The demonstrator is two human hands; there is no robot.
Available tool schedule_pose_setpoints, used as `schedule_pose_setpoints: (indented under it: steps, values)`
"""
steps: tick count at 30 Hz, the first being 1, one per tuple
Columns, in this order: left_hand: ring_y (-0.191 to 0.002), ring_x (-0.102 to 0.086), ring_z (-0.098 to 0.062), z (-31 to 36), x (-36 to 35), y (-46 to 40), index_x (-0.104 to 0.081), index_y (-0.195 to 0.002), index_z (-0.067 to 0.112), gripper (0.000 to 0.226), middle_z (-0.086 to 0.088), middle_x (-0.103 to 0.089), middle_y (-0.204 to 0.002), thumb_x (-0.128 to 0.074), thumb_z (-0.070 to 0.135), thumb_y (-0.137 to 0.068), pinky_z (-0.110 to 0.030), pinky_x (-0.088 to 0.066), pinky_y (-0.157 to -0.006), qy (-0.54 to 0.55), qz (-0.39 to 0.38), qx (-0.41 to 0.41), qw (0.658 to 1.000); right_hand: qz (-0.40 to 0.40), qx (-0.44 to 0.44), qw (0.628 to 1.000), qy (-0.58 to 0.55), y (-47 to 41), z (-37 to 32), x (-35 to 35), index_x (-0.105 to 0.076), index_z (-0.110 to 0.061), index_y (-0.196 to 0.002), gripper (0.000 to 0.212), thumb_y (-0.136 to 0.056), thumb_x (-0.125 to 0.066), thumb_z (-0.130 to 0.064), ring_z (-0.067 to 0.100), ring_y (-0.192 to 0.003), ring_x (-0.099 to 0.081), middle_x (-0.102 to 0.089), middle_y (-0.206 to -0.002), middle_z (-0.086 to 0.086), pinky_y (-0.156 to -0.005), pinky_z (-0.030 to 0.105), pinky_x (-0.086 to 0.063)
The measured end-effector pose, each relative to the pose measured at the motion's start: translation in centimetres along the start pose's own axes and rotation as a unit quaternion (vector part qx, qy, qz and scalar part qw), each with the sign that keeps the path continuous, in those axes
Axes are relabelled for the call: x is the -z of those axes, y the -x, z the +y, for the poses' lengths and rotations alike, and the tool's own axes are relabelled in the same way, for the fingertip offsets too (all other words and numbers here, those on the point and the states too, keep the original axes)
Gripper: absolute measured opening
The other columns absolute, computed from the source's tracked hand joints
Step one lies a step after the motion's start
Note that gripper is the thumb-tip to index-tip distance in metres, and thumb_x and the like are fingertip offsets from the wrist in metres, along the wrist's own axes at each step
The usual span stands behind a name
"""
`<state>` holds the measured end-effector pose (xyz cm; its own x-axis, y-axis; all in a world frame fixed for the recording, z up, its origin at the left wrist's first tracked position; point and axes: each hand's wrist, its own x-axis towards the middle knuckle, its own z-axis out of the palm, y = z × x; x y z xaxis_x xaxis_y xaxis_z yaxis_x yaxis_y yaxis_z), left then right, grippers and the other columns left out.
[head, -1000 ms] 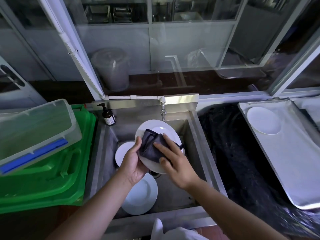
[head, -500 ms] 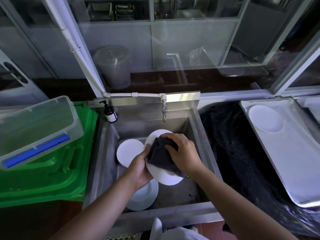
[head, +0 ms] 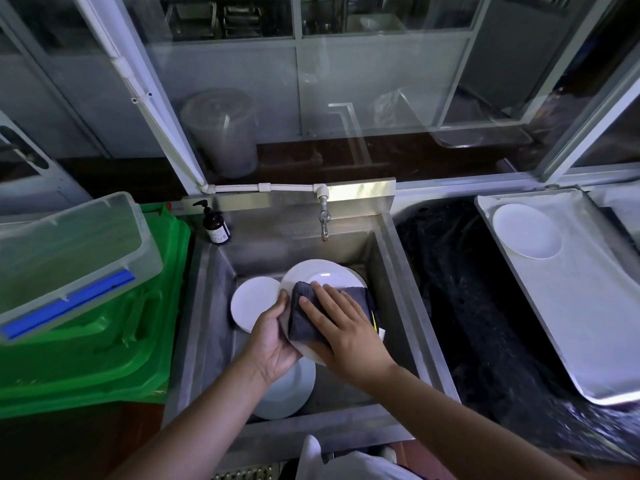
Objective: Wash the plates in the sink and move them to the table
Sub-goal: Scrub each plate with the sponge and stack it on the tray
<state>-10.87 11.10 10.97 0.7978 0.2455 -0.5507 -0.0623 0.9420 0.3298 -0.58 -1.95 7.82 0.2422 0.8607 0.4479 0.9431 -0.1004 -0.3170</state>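
Plate (head: pixel 322 276) in left hand (head: pixel 268 337), right hand (head: pixel 346 332) pressing cloth (head: pixel 304 317)

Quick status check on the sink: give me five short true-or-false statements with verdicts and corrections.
1. The left hand holds a white plate over the sink. True.
2. The right hand presses a yellow sponge on it. False: a dark cloth.
3. Water runs from the tap. False: no stream shows.
4. One plate lies on the tray at right. True.
5. The soap bottle lies in the basin. False: it stands upright at the back left corner.
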Motion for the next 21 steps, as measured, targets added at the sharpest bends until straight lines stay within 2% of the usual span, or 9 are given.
schedule_pose_setpoints:
  steps: [3, 5, 6, 9, 11, 13, 17, 19, 21]
  values:
    - [-0.127, -0.061, -0.039, 0.6, -0.1, 0.2, -0.056, -0.138, -0.01, 0.072, -0.029, -0.056, -0.141, -0.039, 0.052, -0.103, -0.055, -0.047, -0.107, -0.005, 0.003, -0.001, 1.0, 0.013, 0.069, 0.997, 0.023, 1.4, 1.1, 0.1, -0.05, -0.019, -0.149, 0.051, -0.103, -0.055, -0.043, 0.034, -0.146, -0.038, -0.038, -0.159, 0.013, -0.115, 0.053, -0.037]
    - [-0.133, -0.056, -0.039, 0.8, -0.2, 0.3, -0.054, -0.141, -0.007, 0.075, -0.029, -0.054, -0.144, -0.037, 0.056, -0.104, -0.055, -0.041, -0.114, -0.016, 0.0, 0.0, 1.0, 0.014, 0.085, 0.996, 0.028, 2.3, 2.6, 0.5, -0.049, -0.02, -0.149, 0.05, -0.103, -0.056, -0.039, 0.034, -0.147, -0.036, -0.039, -0.159, 0.012, -0.116, 0.055, -0.035]
    - [-0.135, -0.054, -0.039, 0.9, -0.2, 0.4, -0.052, -0.143, -0.004, 0.072, -0.027, -0.054, -0.145, -0.037, 0.055, -0.104, -0.056, -0.04, -0.115, -0.017, 0.0, -0.005, 1.0, 0.023, 0.062, 0.998, 0.023, 2.5, 3.3, 0.5, -0.049, -0.02, -0.149, 0.051, -0.103, -0.057, -0.038, 0.034, -0.148, -0.035, -0.039, -0.159, 0.011, -0.115, 0.056, -0.035]
    - [-0.129, -0.06, -0.037, 0.9, -0.5, 0.8, -0.052, -0.143, 0.003, 0.062, -0.022, -0.059, -0.142, -0.039, 0.049, -0.104, -0.058, -0.047, -0.107, -0.056, 0.005, -0.024, 0.998, 0.05, -0.129, 0.99, -0.036, 1.3, 4.3, 0.4, -0.046, -0.025, -0.151, 0.054, -0.101, -0.055, -0.043, 0.032, -0.147, -0.036, -0.036, -0.161, 0.005, -0.114, 0.054, -0.036]
    - [-0.131, -0.058, -0.037, 0.6, -0.5, 1.0, -0.051, -0.146, 0.006, 0.061, -0.021, -0.059, -0.143, -0.043, 0.049, -0.102, -0.057, -0.043, -0.112, -0.091, -0.002, -0.02, 0.996, 0.046, -0.276, 0.954, -0.108, -0.9, 4.7, 0.5, -0.043, -0.032, -0.152, 0.058, -0.098, -0.045, -0.055, 0.025, -0.146, -0.036, -0.034, -0.163, -0.002, -0.117, 0.05, -0.034]
    - [-0.132, -0.057, -0.038, 0.3, -0.5, 1.0, -0.051, -0.145, 0.008, 0.059, -0.02, -0.059, -0.143, -0.045, 0.048, -0.102, -0.056, -0.041, -0.112, -0.119, 0.002, -0.006, 0.993, 0.036, -0.344, 0.928, -0.139, -3.3, 5.4, 0.8, -0.041, -0.039, -0.151, 0.057, -0.097, -0.04, -0.058, 0.02, -0.143, -0.038, -0.034, -0.161, -0.013, -0.114, 0.049, -0.036]
    - [-0.128, -0.061, -0.036, -0.5, -1.1, 0.7, -0.055, -0.144, 0.012, 0.053, -0.02, -0.062, -0.14, -0.042, 0.046, -0.105, -0.051, -0.049, -0.104, -0.128, 0.003, -0.002, 0.992, 0.013, -0.271, 0.961, -0.045, -5.2, 3.1, 0.6, -0.047, -0.036, -0.149, 0.05, -0.101, -0.046, -0.051, 0.028, -0.138, -0.041, -0.036, -0.161, -0.01, -0.109, 0.045, -0.032]
    - [-0.119, -0.067, -0.034, -0.5, -1.3, 0.4, -0.058, -0.141, 0.011, 0.049, -0.021, -0.065, -0.134, -0.042, 0.042, -0.106, -0.047, -0.057, -0.094, -0.111, 0.017, -0.01, 0.994, -0.001, -0.201, 0.979, -0.025, -4.6, 1.0, 0.0, -0.048, -0.033, -0.149, 0.052, -0.1, -0.044, -0.052, 0.032, -0.135, -0.045, -0.038, -0.161, -0.004, -0.103, 0.049, -0.039]
    - [-0.116, -0.069, -0.032, 0.0, -1.2, -0.1, -0.059, -0.14, 0.008, 0.049, -0.021, -0.066, -0.133, -0.044, 0.039, -0.105, -0.045, -0.058, -0.095, -0.056, 0.031, -0.022, 0.998, 0.006, -0.147, 0.989, -0.021, -3.2, -0.4, -0.8, -0.049, -0.031, -0.147, 0.05, -0.1, -0.05, -0.048, 0.032, -0.13, -0.051, -0.04, -0.159, 0.0, -0.097, 0.049, -0.046]
